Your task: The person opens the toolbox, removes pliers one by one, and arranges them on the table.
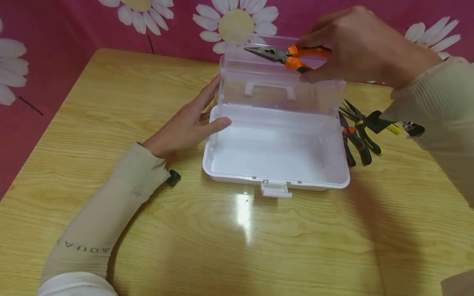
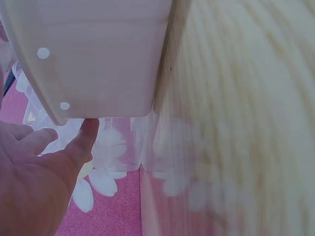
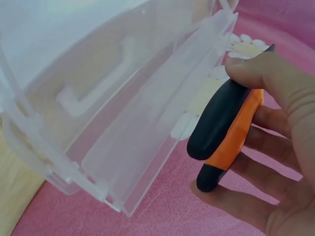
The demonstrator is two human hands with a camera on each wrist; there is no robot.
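Note:
A white plastic storage box [image 1: 277, 152] with a raised see-through lid [image 1: 281, 92] stands on the table. My left hand [image 1: 192, 117] grips its back left corner, thumb over the rim and fingers round behind; in the left wrist view a fingertip [image 2: 89, 125] meets the back edge. My right hand [image 1: 355, 49] holds needle-nose pliers [image 1: 296, 57] with orange and black handles above the lid, their jaws pointing left. In the right wrist view the thumb and fingers pinch the pliers' handles [image 3: 226, 128], close by the lid.
Right of the box lie orange-and-black pliers [image 1: 357, 146] and yellow-and-black pliers [image 1: 366, 133], overlapping each other. A latch [image 1: 275, 189] hangs down at the box's front. The wooden table [image 1: 166, 246] meets a pink wall with white flowers [image 1: 237, 26] at the back.

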